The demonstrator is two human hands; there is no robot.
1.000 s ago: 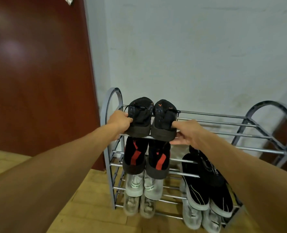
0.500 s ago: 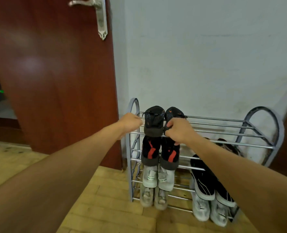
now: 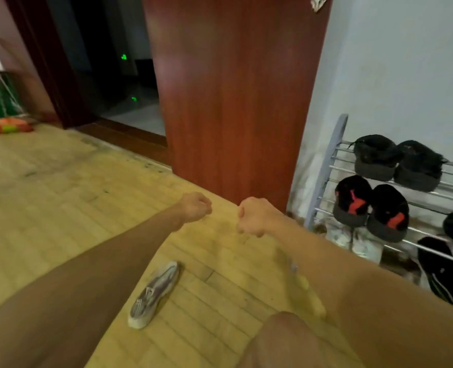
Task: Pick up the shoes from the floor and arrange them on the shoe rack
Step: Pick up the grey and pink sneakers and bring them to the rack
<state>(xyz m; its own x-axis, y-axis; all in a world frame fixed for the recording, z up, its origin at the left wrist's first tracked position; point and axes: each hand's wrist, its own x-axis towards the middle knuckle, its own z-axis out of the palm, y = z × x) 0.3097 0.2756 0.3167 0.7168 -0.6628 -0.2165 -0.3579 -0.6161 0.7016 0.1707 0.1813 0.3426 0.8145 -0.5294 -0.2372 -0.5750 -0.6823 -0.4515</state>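
The metal shoe rack (image 3: pixel 326 168) stands at the right against the pale wall. On its top shelf sits a pair of black shoes (image 3: pixel 395 160). Below them is a black pair with red marks (image 3: pixel 371 208), and more dark and pale shoes fill the lower shelves. A single grey-and-white shoe (image 3: pixel 153 296) lies on the wooden floor, below and between my arms. My left hand (image 3: pixel 194 207) and right hand (image 3: pixel 253 216) hover over the floor left of the rack, both with curled fingers and holding nothing.
A dark red door (image 3: pixel 233 102) stands open beside the rack, with a dark doorway (image 3: pixel 108 62) to its left. A red-and-green object (image 3: pixel 8 127) lies on the floor at far left. My knee (image 3: pixel 283 341) shows at the bottom.
Both hands let go of the black pair on the top shelf and pulled back. My view swung left, so the rack moved to the right edge and the floor shoe came into sight.
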